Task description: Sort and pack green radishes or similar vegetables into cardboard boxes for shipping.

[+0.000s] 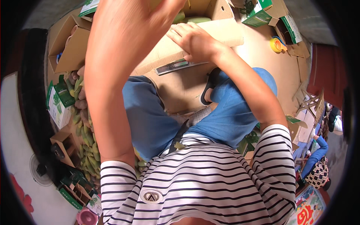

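Note:
A cardboard box stands before my knees, with its near flap folded out toward me. Inside it are pale green, long vegetables or fruits, only partly visible. My right hand lies on the flap with its fingers stretched out. Large in the upper left is my left hand, reaching over the box's left side. Its fingers run past the upper edge and are smeared, so what they touch is hidden. A dark printed strip shows at the flap's lower edge.
Green elongated produce is heaped on the left, beside brown roundish pieces. An open carton stands at the far left. A yellow tape roll lies at the right, below green-and-white boxes. Another person's blue sleeve appears far right.

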`<state>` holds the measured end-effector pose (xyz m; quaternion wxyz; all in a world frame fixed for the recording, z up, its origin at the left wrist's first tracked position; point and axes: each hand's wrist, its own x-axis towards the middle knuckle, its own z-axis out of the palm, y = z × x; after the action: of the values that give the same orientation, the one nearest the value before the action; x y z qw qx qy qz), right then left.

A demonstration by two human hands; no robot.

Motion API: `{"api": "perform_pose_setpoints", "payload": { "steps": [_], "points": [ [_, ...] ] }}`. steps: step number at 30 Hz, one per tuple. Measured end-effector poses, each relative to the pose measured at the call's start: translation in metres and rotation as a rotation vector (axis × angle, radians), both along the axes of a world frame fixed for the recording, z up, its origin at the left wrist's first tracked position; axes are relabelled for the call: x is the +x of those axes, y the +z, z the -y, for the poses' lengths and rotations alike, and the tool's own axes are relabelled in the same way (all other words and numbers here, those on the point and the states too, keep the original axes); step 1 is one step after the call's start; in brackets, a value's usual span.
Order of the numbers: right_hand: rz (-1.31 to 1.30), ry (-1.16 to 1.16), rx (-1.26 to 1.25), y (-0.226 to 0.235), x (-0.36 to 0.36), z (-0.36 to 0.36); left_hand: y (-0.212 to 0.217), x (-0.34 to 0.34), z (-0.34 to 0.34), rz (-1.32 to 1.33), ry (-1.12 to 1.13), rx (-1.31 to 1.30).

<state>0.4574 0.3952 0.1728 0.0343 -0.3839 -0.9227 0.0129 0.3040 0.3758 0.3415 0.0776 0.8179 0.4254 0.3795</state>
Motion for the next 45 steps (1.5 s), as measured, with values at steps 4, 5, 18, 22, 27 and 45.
{"api": "perform_pose_setpoints", "payload": {
  "steps": [4,5,18,22,27,45],
  "points": [
    [-0.155,0.083,0.042,-0.001,0.01,0.0,-0.038,-0.008,-0.041,-0.062,0.025,0.037],
    [-0.265,0.113,0.026,0.006,0.015,0.001,-0.046,-0.007,-0.043,-0.109,0.075,-0.003],
    [-0.361,-0.169,0.044,0.045,0.036,-0.005,-0.076,-0.012,-0.06,-0.261,0.203,-0.07],
    [-0.313,-0.14,0.041,0.046,0.033,-0.005,-0.081,-0.017,-0.075,-0.287,0.199,-0.085],
    [-0.249,-0.132,-0.071,0.05,0.023,0.003,-0.101,-0.047,-0.107,-0.379,0.251,0.192],
    [-1.972,-1.272,-1.203,-0.005,-0.015,0.066,-0.137,-0.093,-0.164,-0.555,0.315,-0.114]
  ]
}}
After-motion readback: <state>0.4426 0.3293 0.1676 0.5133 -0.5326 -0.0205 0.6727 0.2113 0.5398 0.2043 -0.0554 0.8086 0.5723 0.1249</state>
